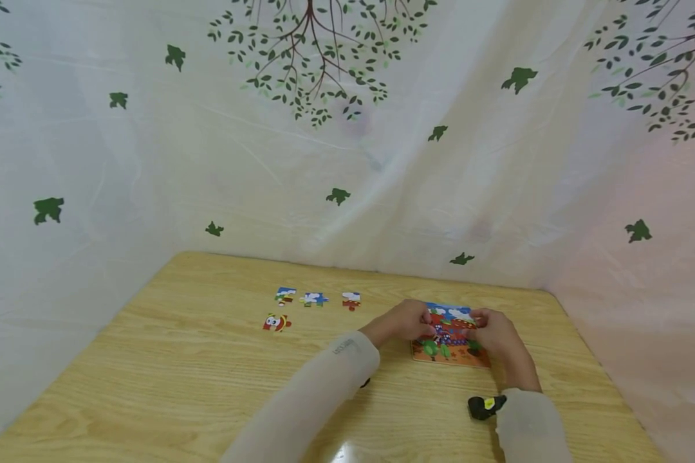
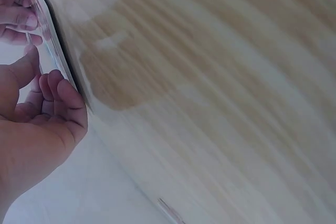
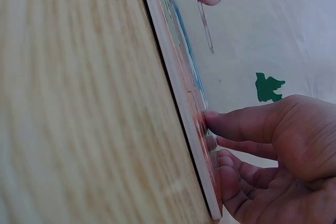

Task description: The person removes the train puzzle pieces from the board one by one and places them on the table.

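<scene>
A jigsaw puzzle board (image 1: 457,357) with a colourful picture lies on the table, blue sky at its far edge and orange ground at its near edge. My left hand (image 1: 407,319) is over its left part and pinches a thin puzzle piece (image 3: 206,27), seen edge-on above the board in the right wrist view. At the board's right side is my right hand (image 1: 498,335). Its thumb (image 3: 241,124) touches the picture surface, with the other fingers bent loosely by the board's edge. Both hands cover part of the picture.
Several loose pieces lie left of the board: a cloud piece (image 1: 314,299), a red-and-white piece (image 1: 351,300), a corner-like piece (image 1: 286,295) and one with a face (image 1: 276,323). A leaf-printed curtain (image 1: 266,173) hangs behind the wooden table (image 1: 168,360).
</scene>
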Tool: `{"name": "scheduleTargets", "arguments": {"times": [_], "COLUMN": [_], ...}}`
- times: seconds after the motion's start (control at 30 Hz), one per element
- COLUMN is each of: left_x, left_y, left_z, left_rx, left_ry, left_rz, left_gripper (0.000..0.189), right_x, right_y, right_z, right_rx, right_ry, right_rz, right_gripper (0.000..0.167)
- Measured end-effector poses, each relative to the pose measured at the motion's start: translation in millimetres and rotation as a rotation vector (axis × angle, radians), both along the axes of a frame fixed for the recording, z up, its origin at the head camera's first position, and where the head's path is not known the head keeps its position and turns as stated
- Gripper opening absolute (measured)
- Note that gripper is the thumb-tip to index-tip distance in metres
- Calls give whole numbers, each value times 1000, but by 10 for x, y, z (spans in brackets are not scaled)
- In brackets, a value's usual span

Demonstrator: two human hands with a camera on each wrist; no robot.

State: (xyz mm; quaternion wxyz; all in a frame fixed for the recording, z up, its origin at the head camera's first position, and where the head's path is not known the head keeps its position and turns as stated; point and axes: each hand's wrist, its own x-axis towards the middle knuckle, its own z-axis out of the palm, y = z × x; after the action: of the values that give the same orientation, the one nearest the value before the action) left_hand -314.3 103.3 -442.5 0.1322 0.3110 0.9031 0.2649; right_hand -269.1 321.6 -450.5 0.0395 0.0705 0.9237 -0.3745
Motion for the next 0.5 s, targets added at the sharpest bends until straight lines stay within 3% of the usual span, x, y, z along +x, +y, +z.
{"name": "scheduleTargets", "arguments": {"times": [0.13, 0.33, 0.5], "left_x": [-27, -52, 2], "left_y": [-99, -265, -455], "left_z": [14, 5, 61], "left_rx": [16, 33, 61], "left_ry": [-12, 22, 12], "left_rz": [18, 6, 23], "left_gripper": [21, 17, 16], "right_x": [-10, -13, -14], "right_y": [4, 7, 12], "right_z": [-11, -20, -23], "right_rx": [2, 5, 19], "right_ry": [4, -2, -5], "right_rz": [-5, -6, -14], "right_gripper": [50, 50, 50]}}
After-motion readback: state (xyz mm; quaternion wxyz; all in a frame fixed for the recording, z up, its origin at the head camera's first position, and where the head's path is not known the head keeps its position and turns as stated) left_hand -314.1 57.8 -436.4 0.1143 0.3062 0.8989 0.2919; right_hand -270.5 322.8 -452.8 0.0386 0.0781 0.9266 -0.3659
